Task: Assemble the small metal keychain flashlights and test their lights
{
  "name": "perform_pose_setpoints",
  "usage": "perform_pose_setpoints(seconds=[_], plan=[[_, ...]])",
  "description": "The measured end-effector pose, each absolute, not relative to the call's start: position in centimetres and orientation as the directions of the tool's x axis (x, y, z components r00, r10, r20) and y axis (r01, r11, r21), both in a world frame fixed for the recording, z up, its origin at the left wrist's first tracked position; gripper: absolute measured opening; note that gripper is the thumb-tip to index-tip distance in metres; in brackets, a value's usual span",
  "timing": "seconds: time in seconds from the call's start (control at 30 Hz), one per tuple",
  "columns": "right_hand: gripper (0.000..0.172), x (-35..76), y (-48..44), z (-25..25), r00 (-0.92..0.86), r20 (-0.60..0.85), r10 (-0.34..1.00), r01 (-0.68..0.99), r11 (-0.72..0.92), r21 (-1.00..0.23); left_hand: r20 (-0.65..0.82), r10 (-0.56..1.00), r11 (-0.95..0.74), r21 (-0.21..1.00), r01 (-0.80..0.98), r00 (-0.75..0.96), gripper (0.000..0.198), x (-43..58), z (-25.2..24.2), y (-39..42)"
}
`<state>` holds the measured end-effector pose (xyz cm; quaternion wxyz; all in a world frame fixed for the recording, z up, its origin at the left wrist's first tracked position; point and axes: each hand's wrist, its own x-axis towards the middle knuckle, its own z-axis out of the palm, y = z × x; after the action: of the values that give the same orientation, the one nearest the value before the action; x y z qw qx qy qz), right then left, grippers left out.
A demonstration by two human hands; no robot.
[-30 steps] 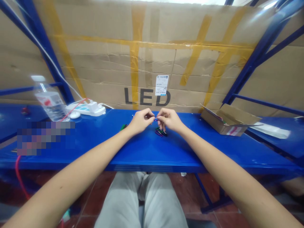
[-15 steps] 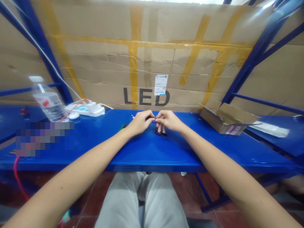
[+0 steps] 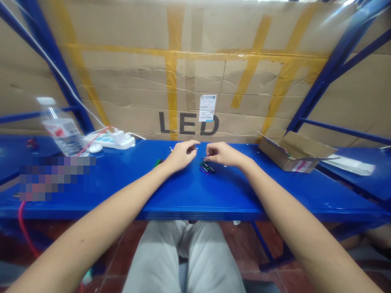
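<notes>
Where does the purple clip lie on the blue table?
In the head view, the purple clip lies just right of centre, below the right hand and beside a green clip.

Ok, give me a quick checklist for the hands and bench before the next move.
1. Hands apart: ok, a gap separates the left hand and right hand.
2. Left hand free: ok, thumb and forefinger apart, nothing visible between.
3. Right hand free: cannot tell, curled downward.
4. Coloured clips within reach: ok, just below the right hand.
5. Cardboard box open: ok.
</notes>
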<state>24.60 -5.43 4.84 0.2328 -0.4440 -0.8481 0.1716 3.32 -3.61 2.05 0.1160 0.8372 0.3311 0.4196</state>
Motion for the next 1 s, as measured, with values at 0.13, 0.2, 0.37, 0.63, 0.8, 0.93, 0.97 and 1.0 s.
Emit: perform_pose_setpoints(seconds=[0.13, 0.2, 0.37, 0.63, 0.8, 0.93, 0.97, 1.0], plan=[[0.005, 24.1, -5.6, 4.5, -0.544, 0.128, 0.829, 0.721, 0.540, -0.434, 0.575, 0.684, -0.724, 0.458, 0.516, 0.449, 0.014, 3.3, 1.6, -2.8], [0.006, 23.9, -5.8, 4.5, -0.558, 0.077, 0.826, 0.731, 0.534, -0.425, 0.534, 0.721, -0.690, 0.498, 0.526, 0.441, 0.007, 3.3, 1.3, -2.4], [0.018, 24.4, -6.0, 5.5, -0.596, 0.036, 0.803, 0.717, 0.551, -0.426, 0.464, 0.739, -0.674, 0.498, 0.546, 0.488, 0.006, 3.7, 0.6, -1.5], [0.018, 26.2, -4.1, 5.1, -0.366, 0.268, 0.891, 0.841, 0.440, -0.316, 0.401, 0.750, -0.661, 0.485, 0.572, 0.527, 0.011, 4.9, 0.1, -0.5], [0.020, 26.1, -4.0, 4.7, -0.348, 0.220, 0.911, 0.858, 0.404, -0.317, 0.423, 0.757, -0.653, 0.522, 0.549, 0.499, 0.012, 5.5, -0.1, -0.4], [0.021, 26.2, -3.9, 4.6, -0.341, 0.218, 0.915, 0.853, 0.398, -0.337, 0.412, 0.802, -0.592, 0.647, 0.481, 0.432, 0.021, 4.5, 0.9, 0.2], [0.021, 26.3, -3.9, 4.5, -0.340, 0.217, 0.915, 0.853, 0.397, -0.339, 0.439, 0.800, -0.598, 0.638, 0.486, 0.409, 0.022, 3.9, 1.2, 0.4], [0.021, 26.4, -3.8, 4.4, -0.340, 0.214, 0.916, 0.853, 0.396, -0.340, 0.494, 0.781, -0.624, 0.589, 0.514, 0.382, 0.022, 3.1, 1.5, 0.7]])
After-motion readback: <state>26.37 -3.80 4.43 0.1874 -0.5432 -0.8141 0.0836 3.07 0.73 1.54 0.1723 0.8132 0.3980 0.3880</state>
